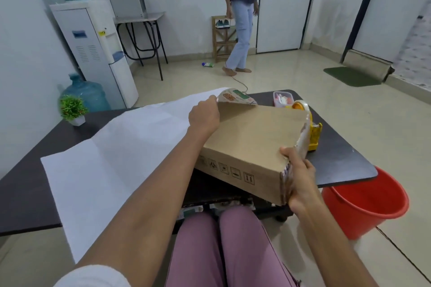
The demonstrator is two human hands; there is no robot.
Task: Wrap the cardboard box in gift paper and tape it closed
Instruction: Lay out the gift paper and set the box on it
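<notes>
A brown cardboard box [249, 144] lies on the dark table [338, 161], its near corner jutting over the front edge. The gift paper [112, 151] spreads white side up to the box's left, and its printed side shows at a curled far corner. My left hand [204, 116] pinches that far edge of the paper at the box's top. My right hand [299, 179] grips the box's right end, thumb on top, pressing a strip of paper against the side. A yellow tape dispenser [310, 128] stands just behind the box's right end.
A small clear plastic container [283, 99] sits at the table's far edge, and a potted plant [73, 109] at the far left. A red bucket [366, 202] stands on the floor to the right. A person [240, 16] walks by the far door. A water dispenser [93, 49] stands at left.
</notes>
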